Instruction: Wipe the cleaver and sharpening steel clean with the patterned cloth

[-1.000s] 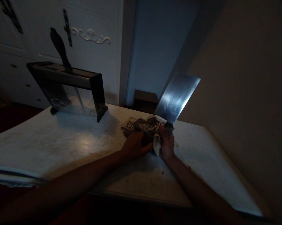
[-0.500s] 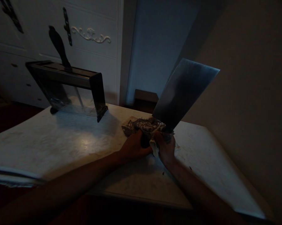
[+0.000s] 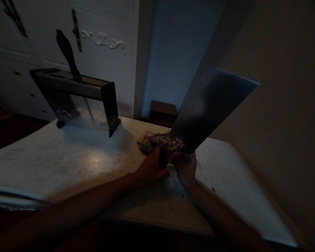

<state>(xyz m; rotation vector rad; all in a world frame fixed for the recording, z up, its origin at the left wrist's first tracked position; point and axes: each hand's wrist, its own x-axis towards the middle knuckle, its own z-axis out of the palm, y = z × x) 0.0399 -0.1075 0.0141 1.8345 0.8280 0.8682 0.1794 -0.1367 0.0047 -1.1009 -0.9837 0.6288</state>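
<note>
Bare arms and hands about the patterned cloth (image 3: 167,141), both sides meeting at it. The left forearm (image 3: 102,194) is slanting inward from the cloth's near left, and the left wrist (image 3: 133,178) is lying almost in line with it. The left hand (image 3: 150,168) is gripping the cloth's near side, its thumb (image 3: 157,149) resting uppermost and its fingers showing dimly below. The right forearm (image 3: 220,213) is slanting in from the cloth's near right; the right hand (image 3: 188,171) is clenching at the cloth's right end, its thumb lying toward the left hand.
</note>
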